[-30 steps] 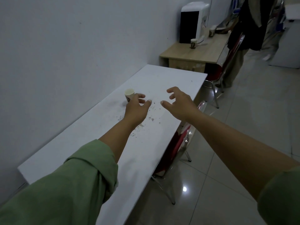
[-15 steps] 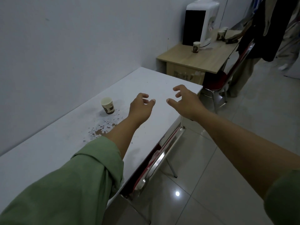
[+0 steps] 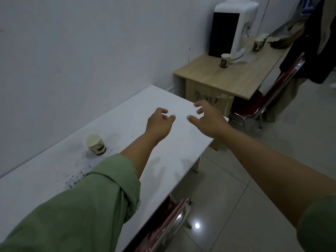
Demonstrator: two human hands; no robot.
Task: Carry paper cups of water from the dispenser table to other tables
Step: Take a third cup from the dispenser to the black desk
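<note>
The room is dim: a pale blank wall (image 3: 72, 51) runs along the left and glossy floor tiles (image 3: 236, 197) spread to the right. Against that wall stands the white table (image 3: 127, 124) under my arms, its near left part speckled with dark spots or drops. Beyond its far end sits the wooden dispenser table (image 3: 236, 79), lower in tone, with the white water dispenser (image 3: 236, 24) upright at its far side by the wall. A red chair (image 3: 272, 99) is tucked at that table's right, another red chair (image 3: 167, 224) under the near edge of the white one, and a person in dark clothing (image 3: 309, 42) stands at the far right.

The next cup to carry, a paper cup (image 3: 225, 60), stands upright on the wooden top just in front of the dispenser, well ahead of both my hands and a little to the right. Its axis is vertical, so I judge a side grip suits it. My right hand (image 3: 209, 120) is nearer to it; my left hand (image 3: 160, 124) hovers beside it over the white table. Both are empty, fingers loosely curled and half spread. More cups (image 3: 260, 42) sit further right of the dispenser.

A delivered cup (image 3: 95, 144) stands upright on the white table, left of my left forearm, near the wall.
</note>
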